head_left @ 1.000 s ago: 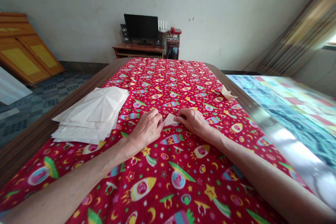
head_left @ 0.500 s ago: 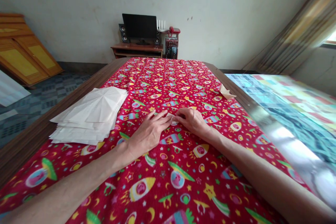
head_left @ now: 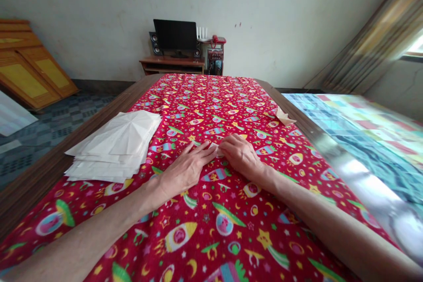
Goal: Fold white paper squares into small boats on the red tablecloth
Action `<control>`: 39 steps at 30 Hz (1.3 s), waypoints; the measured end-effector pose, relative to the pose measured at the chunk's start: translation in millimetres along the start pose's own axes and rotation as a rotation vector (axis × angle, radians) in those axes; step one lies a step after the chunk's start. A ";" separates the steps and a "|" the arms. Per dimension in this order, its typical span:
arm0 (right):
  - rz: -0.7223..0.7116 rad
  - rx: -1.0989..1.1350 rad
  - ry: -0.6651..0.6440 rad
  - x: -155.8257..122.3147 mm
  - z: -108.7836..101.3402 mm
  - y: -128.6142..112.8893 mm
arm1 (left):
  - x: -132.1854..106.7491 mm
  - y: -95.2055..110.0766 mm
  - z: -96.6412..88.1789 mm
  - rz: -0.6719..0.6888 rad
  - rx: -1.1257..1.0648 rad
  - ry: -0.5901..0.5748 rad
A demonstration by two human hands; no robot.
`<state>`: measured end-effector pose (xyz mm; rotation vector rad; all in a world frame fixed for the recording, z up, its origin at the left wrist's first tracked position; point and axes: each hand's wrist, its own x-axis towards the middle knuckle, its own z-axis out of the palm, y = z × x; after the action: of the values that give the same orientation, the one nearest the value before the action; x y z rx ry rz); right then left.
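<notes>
Between my hands lies a small piece of folded white paper (head_left: pixel 215 148) on the red patterned cloth (head_left: pixel 218 202); most of it is hidden under fingers. My left hand (head_left: pixel 190 161) rests flat, its fingers stretched out and the fingertips pressing on the paper's left part. With bent fingers drawn together, my right hand (head_left: pixel 240 153) grips the paper's right end. A stack of creased white paper sheets (head_left: pixel 127 134) sits to the left of my left hand. Farther off on the right, a folded paper piece with pointed tips (head_left: pixel 284 117) stands near the cloth's edge.
The cloth covers a long table whose brown wooden edge (head_left: pixel 36 174) shows at the left. Against the far wall are a monitor (head_left: pixel 176 34) and a red telephone (head_left: pixel 214 40) on low furniture. A bed (head_left: pixel 373 128) lies to the right, a wooden cabinet (head_left: pixel 36 66) to the left.
My right hand has turned slightly, its fingers lying lower over the paper's right end. My left hand stays in nearly the same place. The stack has not moved.
</notes>
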<state>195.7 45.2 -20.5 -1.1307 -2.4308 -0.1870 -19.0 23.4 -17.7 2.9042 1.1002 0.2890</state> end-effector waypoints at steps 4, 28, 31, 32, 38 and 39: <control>-0.215 0.072 -0.083 -15.1 -8.3 -4.2 | -0.7 0.3 -0.7 -0.004 -0.004 -0.022; -0.134 0.014 -0.180 -17.7 -22.5 -3.8 | -22.8 -14.2 -6.8 -0.017 -0.020 0.090; -0.123 -0.057 -0.165 -3.1 -22.2 -4.7 | -17.4 -21.4 1.0 -0.029 -0.146 0.252; -0.135 -0.080 -0.172 1.3 -22.5 -4.4 | -15.6 -23.0 2.7 -0.046 -0.171 0.290; -0.213 -0.161 -0.170 11.8 -23.4 -1.4 | -9.3 -18.6 3.4 -0.045 -0.201 0.339; -0.236 -0.185 -0.169 11.3 -22.9 -1.7 | -8.4 -16.6 3.5 -0.036 -0.202 0.336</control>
<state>195.8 44.9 5.1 -0.9653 -2.7428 -0.4131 -35.4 30.5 -23.9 2.7156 1.0828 0.8579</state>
